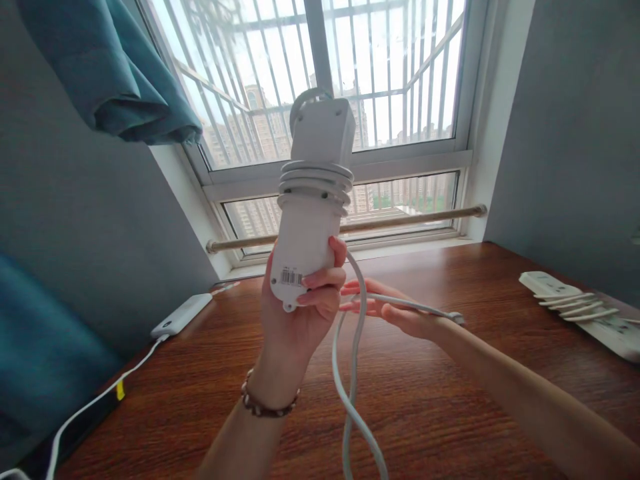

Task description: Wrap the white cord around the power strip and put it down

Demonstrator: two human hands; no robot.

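Observation:
My left hand (323,293), with a beaded bracelet at its wrist, is wrapped around the lower end of a white power strip (310,233). The strip stands nearly upright, its back with screws and a barcode label towards me. Several turns of its own white cord (356,347) circle its upper part, and the loose length hangs in a crossing loop down past the bottom edge. To the right, my right hand (387,307) is open, fingers stretched leftward. Part of the cord lies along its palm, with what looks like the plug (455,318) near the wrist.
On the brown wooden table (225,407), a second power strip (585,313) with wrapped cord lies at the right. A white box-shaped device (183,315) with a cable lies at the left edge. Behind are a barred window (335,157), a horizontal rod (415,219) and a blue curtain (115,73).

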